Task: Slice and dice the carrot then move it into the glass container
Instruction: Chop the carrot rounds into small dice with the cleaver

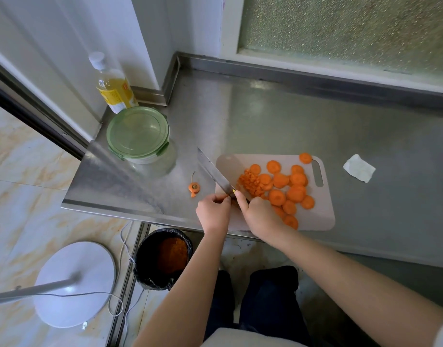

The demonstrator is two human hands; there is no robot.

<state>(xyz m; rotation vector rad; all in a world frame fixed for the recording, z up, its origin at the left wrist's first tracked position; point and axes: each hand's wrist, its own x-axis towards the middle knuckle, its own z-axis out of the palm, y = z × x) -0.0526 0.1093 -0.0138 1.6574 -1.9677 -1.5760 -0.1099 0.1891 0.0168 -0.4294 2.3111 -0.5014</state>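
Bare forearms up from 6 o'clock, dark trousers between them. Right hand [259, 216] wrapped round the handle of the knife [214, 171], forefinger laid along the spine; blade slanting off toward 10 o'clock past the board's left edge, beside the carrot and not on it. Left hand [213, 211] curled at the heel of the blade — pinching the steel or only lying against it, cannot tell. Carrot all on the pale cutting board [325, 221]: small diced heap [250, 182] at the board's 9 o'clock, just beside the blade, and a loose spread of uncut rounds [296, 194] from centre to 4 o'clock, one alone at 1 o'clock by the handle slot.

Judged as mid-dice, most rounds yet to cut. To do it well: bring the blade back over the board, stack two or three rounds flat, cut to strips, turn, cut across. Keep left fingertips tucked and knuckles against the flat of the blade. Keep the heap pushed apart from whole rounds. Watch the rounds at 6 o'clock, near the board's front edge and partly under the right wrist — easy to knock off.

Glass container [162, 162] at 10 o'clock from the board, well apart, green lid [137, 132] on top: lid to come off before any transfer. Oil bottle [112, 88] behind it at 11 o'clock. Cut-off carrot top [194, 187] on the steel counter [265, 116] at 9 o'clock, between board and container, likely in the path of a carry. Crumpled paper scrap [359, 168] at 3 o'clock. Lined bin [162, 259] below the counter at 7 o'clock, white fan base [75, 284] on the floor farther left.
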